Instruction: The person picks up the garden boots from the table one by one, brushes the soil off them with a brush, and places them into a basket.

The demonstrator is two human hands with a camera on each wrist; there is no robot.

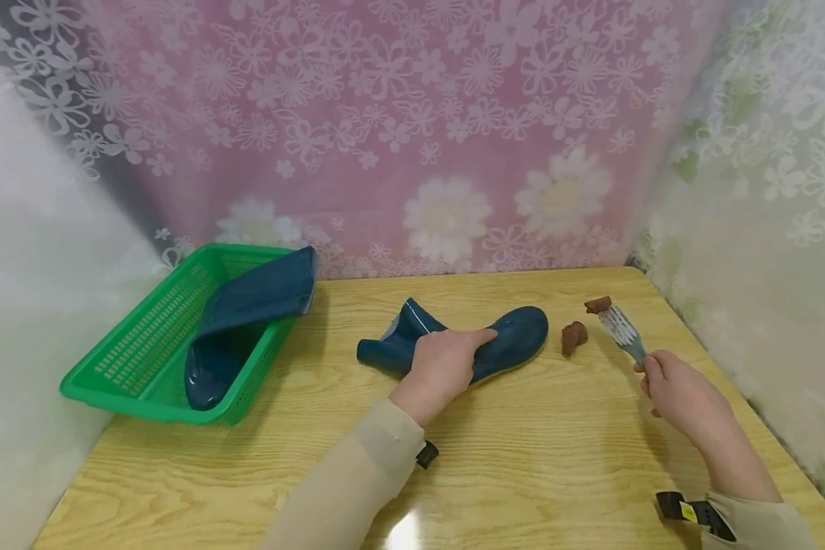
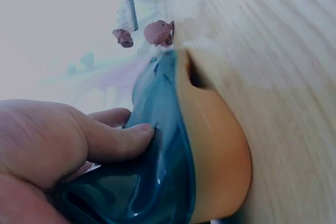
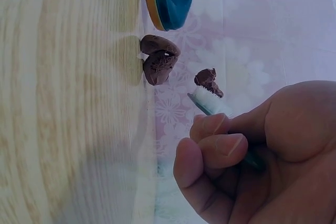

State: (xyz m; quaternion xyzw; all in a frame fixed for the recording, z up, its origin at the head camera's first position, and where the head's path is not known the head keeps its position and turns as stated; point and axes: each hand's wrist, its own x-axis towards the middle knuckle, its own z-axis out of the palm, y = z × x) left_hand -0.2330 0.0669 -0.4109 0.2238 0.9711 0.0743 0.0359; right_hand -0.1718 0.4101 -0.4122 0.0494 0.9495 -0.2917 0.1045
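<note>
A dark blue rubber boot (image 1: 516, 340) with a tan sole (image 2: 220, 150) lies on its side on the table, its toe pointing right. Around its ankle my left hand (image 1: 442, 370) grips it, thumb and fingers pressing the glossy rubber. My right hand (image 1: 684, 397) holds a small grey-green brush (image 1: 632, 344) with white bristles (image 3: 209, 99), raised over the table. At the bristle end clings a brown clay-like lump (image 3: 209, 81). Just beyond the boot's toe sits a larger brown lump (image 1: 574, 337), apart from both boot and brush.
On the left stands a green plastic basket (image 1: 85, 393) with a second blue boot (image 1: 264, 290) in it, the shaft leaning over the rim. Behind the wooden table (image 1: 522, 473) hangs a pink flowered curtain (image 1: 357, 183); pale sheets flank both sides.
</note>
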